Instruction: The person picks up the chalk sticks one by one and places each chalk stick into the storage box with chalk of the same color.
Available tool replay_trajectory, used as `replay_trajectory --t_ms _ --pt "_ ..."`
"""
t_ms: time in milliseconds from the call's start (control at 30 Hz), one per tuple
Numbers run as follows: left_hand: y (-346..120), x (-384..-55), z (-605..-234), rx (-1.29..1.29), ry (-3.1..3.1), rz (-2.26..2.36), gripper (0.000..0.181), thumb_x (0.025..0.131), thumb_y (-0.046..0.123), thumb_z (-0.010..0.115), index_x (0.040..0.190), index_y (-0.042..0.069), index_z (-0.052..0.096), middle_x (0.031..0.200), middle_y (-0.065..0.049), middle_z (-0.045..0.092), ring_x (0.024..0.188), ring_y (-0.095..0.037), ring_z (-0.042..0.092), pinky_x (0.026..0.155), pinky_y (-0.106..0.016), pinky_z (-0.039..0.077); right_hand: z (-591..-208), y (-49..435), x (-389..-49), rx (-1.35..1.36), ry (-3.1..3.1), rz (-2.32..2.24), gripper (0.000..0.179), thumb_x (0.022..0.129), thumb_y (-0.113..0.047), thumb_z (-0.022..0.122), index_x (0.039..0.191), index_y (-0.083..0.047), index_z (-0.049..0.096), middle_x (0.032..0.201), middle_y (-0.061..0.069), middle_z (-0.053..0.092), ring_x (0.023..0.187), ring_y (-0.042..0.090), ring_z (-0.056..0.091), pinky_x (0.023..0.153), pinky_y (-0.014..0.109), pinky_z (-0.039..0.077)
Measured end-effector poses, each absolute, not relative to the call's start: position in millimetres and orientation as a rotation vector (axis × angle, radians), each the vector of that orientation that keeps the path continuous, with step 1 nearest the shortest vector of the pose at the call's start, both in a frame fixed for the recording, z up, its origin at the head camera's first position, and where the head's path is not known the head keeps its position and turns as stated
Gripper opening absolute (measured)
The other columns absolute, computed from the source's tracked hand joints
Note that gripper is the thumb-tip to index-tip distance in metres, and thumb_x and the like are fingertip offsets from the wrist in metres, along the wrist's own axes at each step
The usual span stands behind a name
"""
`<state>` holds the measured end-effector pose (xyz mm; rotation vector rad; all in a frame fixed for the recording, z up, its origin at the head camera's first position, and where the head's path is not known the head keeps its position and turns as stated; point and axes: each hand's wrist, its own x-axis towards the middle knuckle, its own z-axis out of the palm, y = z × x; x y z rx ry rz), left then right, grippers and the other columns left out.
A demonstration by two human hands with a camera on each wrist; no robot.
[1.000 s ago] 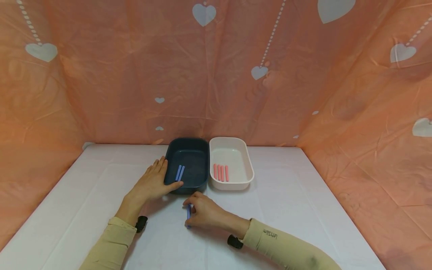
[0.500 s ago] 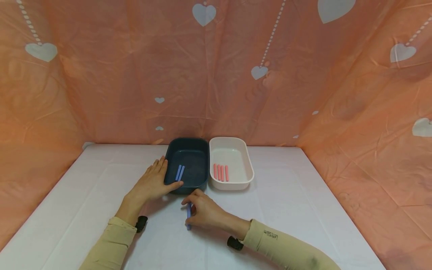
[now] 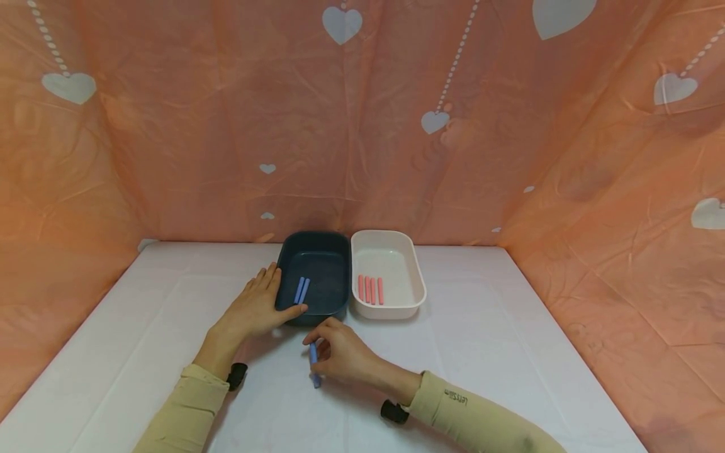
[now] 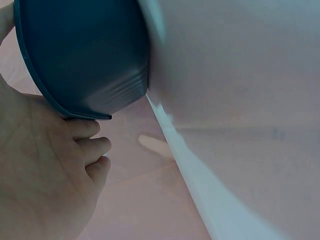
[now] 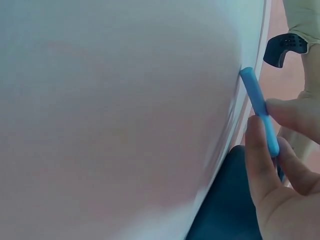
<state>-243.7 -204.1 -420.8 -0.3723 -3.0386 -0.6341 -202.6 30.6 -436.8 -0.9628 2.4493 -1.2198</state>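
My right hand [image 3: 344, 353] pinches a slim blue stick [image 3: 314, 363], chalk-like in shape, above the white table in front of the dark tray. In the right wrist view, thumb and fingers hold the blue stick [image 5: 255, 92] near its middle and lower end. My left hand [image 3: 255, 308] rests against the left side of the dark blue tray [image 3: 340, 251], its fingers straight and the thumb lying over the near rim. Two blue sticks [image 3: 302, 290] lie side by side inside that tray. The left wrist view shows fingers [image 4: 92, 150] by the tray's wall [image 4: 90, 55].
A white tray [image 3: 418, 277] stands right beside the dark one, with several pink sticks [image 3: 370, 290] in its left part. White cloth [image 3: 481, 352] covers the table. Orange curtains [image 3: 226, 126] with pale hearts hang behind and at both sides.
The blue stick in my right hand has tilted, its near end swinging slightly toward me, and more of it shows. My right fingers have shifted a little. The left hand keeps its place.
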Motion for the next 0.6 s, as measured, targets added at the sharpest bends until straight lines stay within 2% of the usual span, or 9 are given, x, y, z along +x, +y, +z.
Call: replay_trajectory --t_ms 300,600 --pt "-204.3 -243.0 -420.2 -0.372 -3.036 -0.644 0.119 0.092 0.074 0.059 0.159 -0.015 0.017 0.169 -0.033 0.011 0.155 -0.052 0.013 0.125 -0.063 0.014 -439.6 31.5 -202.4 -0.988 2.415 -1.335 0.028 0.084 0.007 0.08 0.111 0.001 0.074 0.104 0.007 0.059 0.084 0.005 0.066 0.075 0.014 0.057" --pt "-203.3 -241.9 -418.0 -0.377 -3.039 -0.641 0.118 0.093 0.073 0.059 0.159 -0.015 0.018 0.168 -0.033 0.011 0.155 -0.052 0.013 0.125 -0.063 0.015 -437.7 35.3 -201.9 -1.023 2.408 -1.41 0.027 0.084 0.009 0.079 0.11 0.002 0.074 0.103 0.008 0.06 0.089 0.016 0.071 0.077 0.016 0.057"
